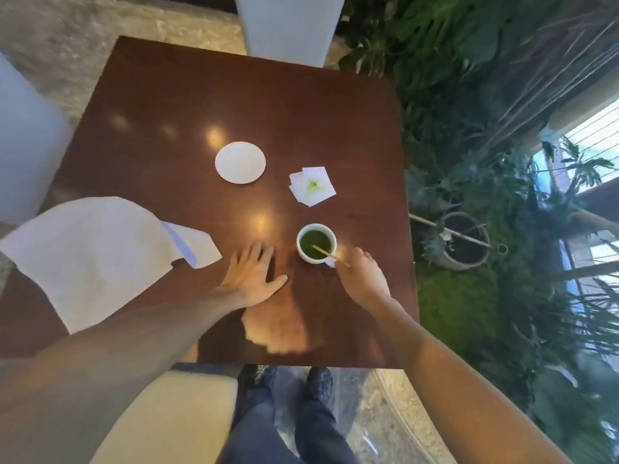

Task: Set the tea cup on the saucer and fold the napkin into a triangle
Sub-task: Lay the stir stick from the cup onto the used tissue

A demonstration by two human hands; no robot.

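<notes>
A white tea cup (316, 243) of green tea stands on the brown table (187, 105), with a thin wooden stick (330, 255) leaning in it. My right hand (360, 279) is at the cup's near right side, fingers curled at the handle, which is hidden. My left hand (249, 275) lies flat on the table left of the cup, fingers spread. The white saucer (240, 162) sits bare farther back, apart from the cup. A large white napkin (90, 252) lies rumpled at the table's left edge.
A small stack of white paper squares with a green stain (313, 186) lies between saucer and cup. Pale chairs (288, 21) stand at the far and left sides. Dense plants and a pot (465, 241) fill the right. My feet show below the table's near edge.
</notes>
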